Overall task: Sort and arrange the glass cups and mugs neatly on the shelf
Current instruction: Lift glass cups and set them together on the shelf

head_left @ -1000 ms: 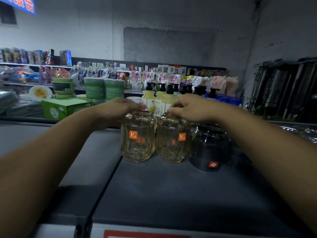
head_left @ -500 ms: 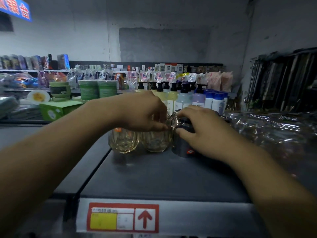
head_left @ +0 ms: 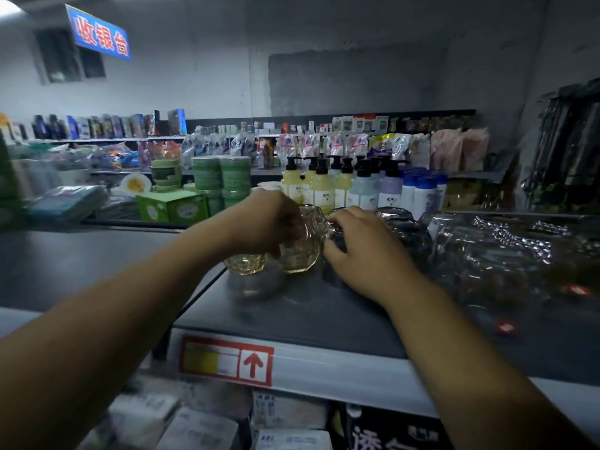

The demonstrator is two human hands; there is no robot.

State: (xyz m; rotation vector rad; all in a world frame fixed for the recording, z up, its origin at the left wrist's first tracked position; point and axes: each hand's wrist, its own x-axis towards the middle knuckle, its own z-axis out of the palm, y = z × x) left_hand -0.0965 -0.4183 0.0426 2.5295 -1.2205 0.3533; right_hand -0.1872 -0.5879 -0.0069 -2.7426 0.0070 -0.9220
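Two amber faceted glass cups stand side by side on the dark shelf top (head_left: 292, 306). My left hand (head_left: 263, 222) curls over the left amber cup (head_left: 245, 266) and touches the right amber cup (head_left: 306, 245). My right hand (head_left: 360, 248) grips a dark smoky glass cup (head_left: 337, 237) just right of the amber pair, mostly covering it. Further right lie several dark and clear glass cups (head_left: 487, 254), blurred and glinting.
Behind the cups stand pump bottles (head_left: 324, 190), green jars (head_left: 220, 175) and a green box (head_left: 172, 206). A red price label with an arrow (head_left: 227, 360) marks the shelf's front edge. Boxed goods sit on the shelf below (head_left: 285, 414).
My left hand shifted from the cup tops to the side of the amber pair. My right hand moved from the second amber cup onto the dark cup. The view pulled back and up.
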